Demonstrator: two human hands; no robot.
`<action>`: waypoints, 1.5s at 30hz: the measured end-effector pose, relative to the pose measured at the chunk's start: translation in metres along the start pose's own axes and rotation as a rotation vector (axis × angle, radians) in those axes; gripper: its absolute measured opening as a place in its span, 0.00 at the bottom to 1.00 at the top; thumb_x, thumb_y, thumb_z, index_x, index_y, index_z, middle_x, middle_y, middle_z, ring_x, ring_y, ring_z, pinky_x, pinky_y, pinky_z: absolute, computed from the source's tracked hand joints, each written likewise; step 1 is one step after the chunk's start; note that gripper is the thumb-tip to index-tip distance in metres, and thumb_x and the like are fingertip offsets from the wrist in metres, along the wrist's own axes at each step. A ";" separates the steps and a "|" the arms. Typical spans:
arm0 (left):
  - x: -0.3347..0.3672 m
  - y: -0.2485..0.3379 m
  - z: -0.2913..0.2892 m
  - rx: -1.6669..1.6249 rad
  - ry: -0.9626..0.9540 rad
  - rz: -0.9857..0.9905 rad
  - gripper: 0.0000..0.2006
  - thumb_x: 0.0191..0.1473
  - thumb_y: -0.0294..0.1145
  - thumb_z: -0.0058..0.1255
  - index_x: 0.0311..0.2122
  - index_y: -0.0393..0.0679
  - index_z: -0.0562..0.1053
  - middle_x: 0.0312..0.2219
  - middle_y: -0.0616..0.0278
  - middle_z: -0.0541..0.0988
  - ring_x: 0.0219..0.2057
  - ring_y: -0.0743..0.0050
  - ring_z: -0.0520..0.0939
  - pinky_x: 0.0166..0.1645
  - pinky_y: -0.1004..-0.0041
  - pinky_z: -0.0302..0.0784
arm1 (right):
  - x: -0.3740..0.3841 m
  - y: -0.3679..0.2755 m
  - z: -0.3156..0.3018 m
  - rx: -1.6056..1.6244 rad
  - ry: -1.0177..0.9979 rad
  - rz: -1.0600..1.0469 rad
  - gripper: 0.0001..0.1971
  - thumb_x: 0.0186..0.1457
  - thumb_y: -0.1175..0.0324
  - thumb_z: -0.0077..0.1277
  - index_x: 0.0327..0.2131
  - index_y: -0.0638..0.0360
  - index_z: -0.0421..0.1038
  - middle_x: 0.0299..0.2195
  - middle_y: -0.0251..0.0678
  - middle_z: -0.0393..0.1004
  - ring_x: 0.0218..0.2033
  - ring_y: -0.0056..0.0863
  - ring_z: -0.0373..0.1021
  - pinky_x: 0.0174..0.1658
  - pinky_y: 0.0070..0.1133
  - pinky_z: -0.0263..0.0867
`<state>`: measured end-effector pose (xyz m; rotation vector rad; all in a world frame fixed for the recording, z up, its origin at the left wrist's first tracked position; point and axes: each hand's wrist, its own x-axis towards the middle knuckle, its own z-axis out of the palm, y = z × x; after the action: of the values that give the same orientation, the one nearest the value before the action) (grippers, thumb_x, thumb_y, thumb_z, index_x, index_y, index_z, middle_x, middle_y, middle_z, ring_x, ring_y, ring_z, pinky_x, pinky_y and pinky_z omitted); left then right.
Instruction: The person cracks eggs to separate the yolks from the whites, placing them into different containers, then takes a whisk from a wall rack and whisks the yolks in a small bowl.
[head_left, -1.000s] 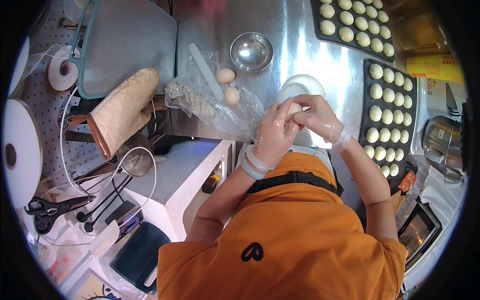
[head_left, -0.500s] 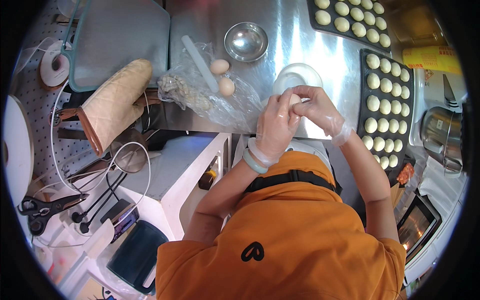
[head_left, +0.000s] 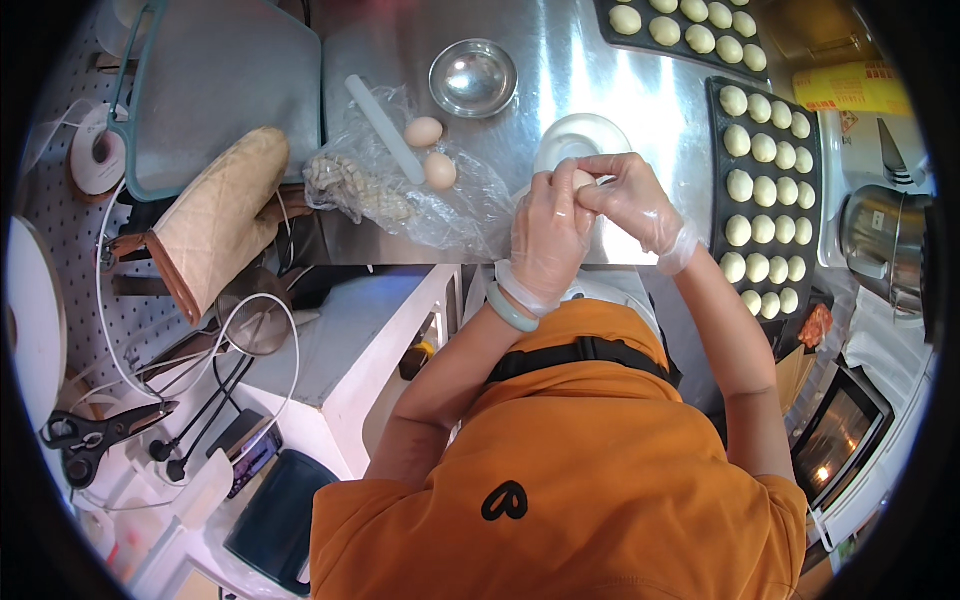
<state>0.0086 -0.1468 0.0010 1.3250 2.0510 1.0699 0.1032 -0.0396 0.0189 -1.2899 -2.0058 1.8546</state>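
Note:
Both hands wear thin clear gloves and meet over the steel counter. My left hand (head_left: pixel 548 235) and my right hand (head_left: pixel 630 200) pinch one pale egg (head_left: pixel 584 180) between their fingertips, just below a small white bowl (head_left: pixel 590 133). Two more eggs (head_left: pixel 432 150) lie on a crumpled clear plastic bag (head_left: pixel 440 205) to the left, beside a white plastic stick (head_left: pixel 383 117).
A black tray (head_left: pixel 765 190) filled with several pale dough balls lies at the right, a second tray (head_left: pixel 690 25) at the top. An empty steel bowl (head_left: pixel 472 77), a quilted oven mitt (head_left: pixel 215 225), a grey board (head_left: pixel 225 80) and a small oven (head_left: pixel 845 440) surround the counter.
The view has shifted a little; both hands stay together on the egg and have drawn slightly nearer, just below the white bowl.

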 end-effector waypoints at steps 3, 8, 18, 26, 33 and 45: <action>0.001 -0.002 0.002 -0.014 0.007 0.014 0.19 0.52 0.26 0.50 0.51 0.42 0.65 0.34 0.46 0.72 0.35 0.42 0.76 0.38 0.57 0.72 | 0.000 -0.001 -0.001 -0.058 0.018 -0.022 0.20 0.45 0.66 0.56 0.39 0.72 0.75 0.31 0.48 0.78 0.32 0.28 0.75 0.40 0.21 0.70; 0.004 -0.007 0.010 -0.024 0.013 0.011 0.19 0.52 0.26 0.50 0.50 0.41 0.65 0.35 0.45 0.73 0.35 0.42 0.76 0.38 0.57 0.73 | 0.005 0.001 0.000 -0.113 0.056 0.018 0.20 0.45 0.64 0.56 0.38 0.72 0.76 0.31 0.50 0.78 0.33 0.29 0.76 0.40 0.21 0.70; 0.013 -0.012 0.022 -0.007 0.039 0.031 0.17 0.52 0.26 0.49 0.49 0.40 0.65 0.33 0.45 0.72 0.34 0.43 0.76 0.37 0.58 0.72 | 0.015 0.002 -0.004 -0.065 0.060 0.097 0.20 0.45 0.63 0.56 0.38 0.72 0.76 0.28 0.47 0.78 0.29 0.26 0.76 0.35 0.20 0.71; 0.016 -0.016 0.025 -0.033 0.046 0.041 0.17 0.52 0.25 0.49 0.48 0.39 0.66 0.33 0.44 0.72 0.34 0.42 0.76 0.37 0.58 0.72 | 0.019 0.003 -0.004 -0.080 0.082 0.099 0.18 0.45 0.65 0.56 0.37 0.71 0.77 0.27 0.47 0.78 0.27 0.26 0.75 0.33 0.19 0.72; 0.024 -0.018 0.025 -0.045 0.027 0.041 0.16 0.53 0.25 0.47 0.48 0.39 0.66 0.34 0.44 0.73 0.35 0.42 0.76 0.38 0.57 0.72 | 0.022 0.005 -0.007 -0.053 0.088 0.085 0.19 0.44 0.66 0.55 0.37 0.73 0.76 0.28 0.46 0.78 0.29 0.24 0.75 0.35 0.19 0.71; 0.036 -0.032 0.009 -0.388 -0.035 0.073 0.13 0.61 0.32 0.40 0.47 0.36 0.68 0.38 0.50 0.75 0.37 0.61 0.77 0.42 0.68 0.73 | 0.021 -0.002 -0.028 0.217 -0.056 0.099 0.18 0.47 0.71 0.53 0.41 0.75 0.74 0.31 0.43 0.76 0.30 0.22 0.72 0.37 0.16 0.70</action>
<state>-0.0171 -0.1181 -0.0290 1.2132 1.6698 1.3821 0.1061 -0.0046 0.0179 -1.3104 -1.7351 2.1059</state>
